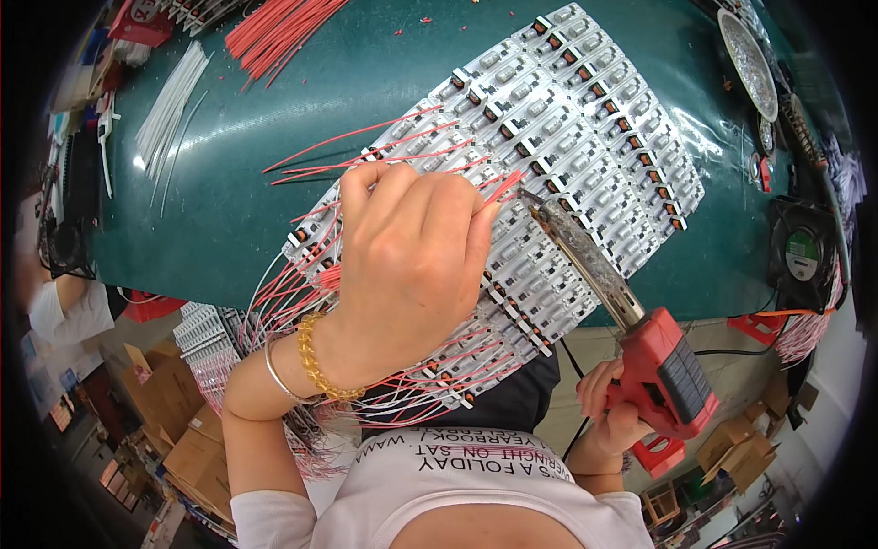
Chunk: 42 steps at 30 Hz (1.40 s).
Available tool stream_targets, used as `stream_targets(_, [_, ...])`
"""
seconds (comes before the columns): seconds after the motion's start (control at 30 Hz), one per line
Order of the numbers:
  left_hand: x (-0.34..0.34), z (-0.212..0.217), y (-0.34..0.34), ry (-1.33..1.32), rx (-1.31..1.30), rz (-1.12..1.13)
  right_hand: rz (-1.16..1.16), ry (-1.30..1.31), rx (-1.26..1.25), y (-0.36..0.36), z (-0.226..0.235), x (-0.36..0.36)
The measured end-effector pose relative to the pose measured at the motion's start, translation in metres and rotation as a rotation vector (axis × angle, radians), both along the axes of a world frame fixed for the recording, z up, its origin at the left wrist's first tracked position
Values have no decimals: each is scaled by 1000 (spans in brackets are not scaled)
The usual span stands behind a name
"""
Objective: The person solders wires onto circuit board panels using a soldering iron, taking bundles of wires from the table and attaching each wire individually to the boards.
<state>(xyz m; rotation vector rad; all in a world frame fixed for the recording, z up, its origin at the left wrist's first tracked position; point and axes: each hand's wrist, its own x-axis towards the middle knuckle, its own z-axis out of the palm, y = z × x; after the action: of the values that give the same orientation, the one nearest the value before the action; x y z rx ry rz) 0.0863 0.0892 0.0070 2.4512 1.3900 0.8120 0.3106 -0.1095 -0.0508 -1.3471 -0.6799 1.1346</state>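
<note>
Red soldering gun in right hand

Green desk, glossy under the light
Pale floor beyond its edge, cardboard boxes to either side.

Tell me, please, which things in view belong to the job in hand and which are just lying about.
In the job:
- soldering gun, in the right hand
- red wires, pinched by the left hand
- panel of small modules
- red bundle, probably spare wire

Apparently just lying about:
- black fan
- cardboard boxes
</note>
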Motion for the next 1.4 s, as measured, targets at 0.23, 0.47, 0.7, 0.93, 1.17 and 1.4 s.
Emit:
stream_targets(0.23, [0, -4, 0, 6, 11, -6, 36, -257, 41, 19, 25, -16])
stream_targets(0.47, [1, 0, -1, -2, 35, 13, 142, -125, 41, 42, 45, -27])
stream_targets(0.7, [1, 9, -8, -117, 29, -28, 151, -92, 101, 36, 46, -21])
stream_targets(0.93, [6, 2, -6, -79, -39, -5, 159, -120, 76, 26, 38, -16])
stream_targets(1.17, [5, -1, -7, -63, -43, -24, 90, -134, 47, 12, 24, -12])
stream_targets(1.4, [5, 2, -5, -69, -39, -16, 89, -187, -71, 7, 34, -9])
